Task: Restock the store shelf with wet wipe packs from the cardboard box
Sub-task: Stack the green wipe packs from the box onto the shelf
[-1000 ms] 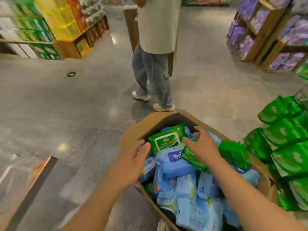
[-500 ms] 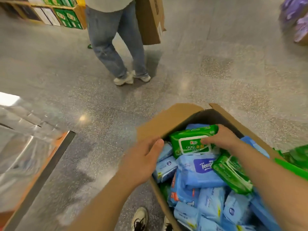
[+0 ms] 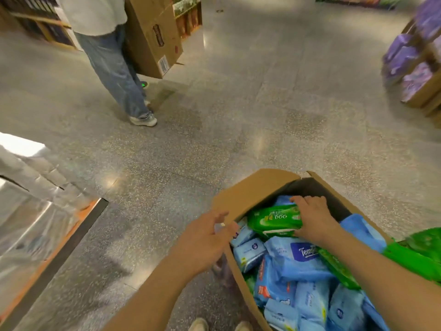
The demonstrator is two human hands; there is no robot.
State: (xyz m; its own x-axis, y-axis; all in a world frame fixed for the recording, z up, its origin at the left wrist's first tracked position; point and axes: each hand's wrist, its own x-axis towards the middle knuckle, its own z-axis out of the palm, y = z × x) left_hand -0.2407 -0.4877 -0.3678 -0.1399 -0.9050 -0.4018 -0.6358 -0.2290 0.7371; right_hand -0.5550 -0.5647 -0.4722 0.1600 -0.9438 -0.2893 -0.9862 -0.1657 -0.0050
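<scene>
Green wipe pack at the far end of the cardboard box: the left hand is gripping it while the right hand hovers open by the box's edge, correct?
Not quite: the hands are swapped. The head view shows the right hand gripping the green wipe pack inside the cardboard box, while the left hand hovers open by the box's edge.

Open cardboard box [image 3: 241, 199] on the speckled floor, flaps folded out, packed with wet wipe packs in a loose jumble. Mostly pale blue packs [image 3: 307, 304] lying at every angle, one larger blue Tempo pack [image 3: 298, 256] near the top. A green pack [image 3: 274, 219] marked 999 sits tilted on the heap at the far end, and another green pack [image 3: 338, 268] slants along the right side.
</scene>
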